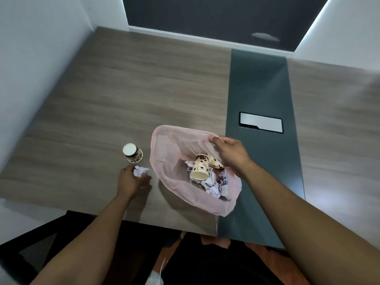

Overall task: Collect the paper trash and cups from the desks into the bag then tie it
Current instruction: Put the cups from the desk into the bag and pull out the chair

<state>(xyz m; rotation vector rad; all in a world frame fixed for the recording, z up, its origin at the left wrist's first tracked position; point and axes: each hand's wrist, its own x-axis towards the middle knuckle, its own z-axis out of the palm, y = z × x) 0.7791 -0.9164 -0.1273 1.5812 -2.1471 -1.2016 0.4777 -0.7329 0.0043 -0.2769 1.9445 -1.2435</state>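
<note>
The pink bag's (164, 157) rim is pinched between the curled fingers and thumb of the right hand (228, 155). Two brown-spotted paper cups (200, 167) and crumpled papers (213, 188) are held inside it. A paper ball (140, 171) is clasped by the left hand's (131, 179) fingertips, and a spotted cup (132, 153) is seen just beyond them on the desk (123, 89)

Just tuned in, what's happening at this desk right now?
A person is clearing trash. The right hand holds the pink bag open by its rim, with cups and crumpled paper already inside. The left hand grips a paper ball on the desk. One cup sits left of the bag, not yet collected.
</note>
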